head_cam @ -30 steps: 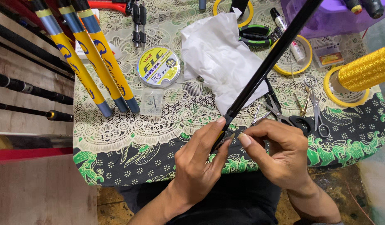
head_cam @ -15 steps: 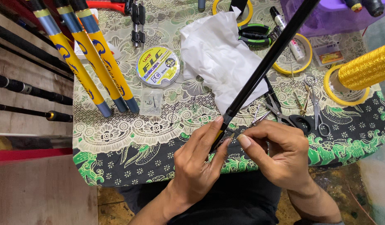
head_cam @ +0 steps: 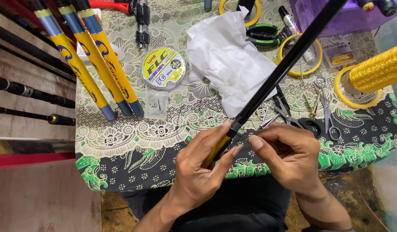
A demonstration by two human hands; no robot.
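My left hand [head_cam: 202, 172] wrapped around yellow butt of black rod [head_cam: 284, 68], rod slanting up over patterned cloth [head_cam: 134, 141]. My right hand [head_cam: 288, 157] beside it, fingertips pinched at joint; cannot tell what they grip. White tissue [head_cam: 228, 60], scissors [head_cam: 293, 116], line spool [head_cam: 162, 68] behind.

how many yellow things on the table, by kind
yellow rod sections: 3
yellow tape rings: 3, one cut off by the top edge and one under the gold thread spool
round line spool with a yellow label: 1
total: 7
Not counted: the black rod, whose yellow end sits in the left hand.
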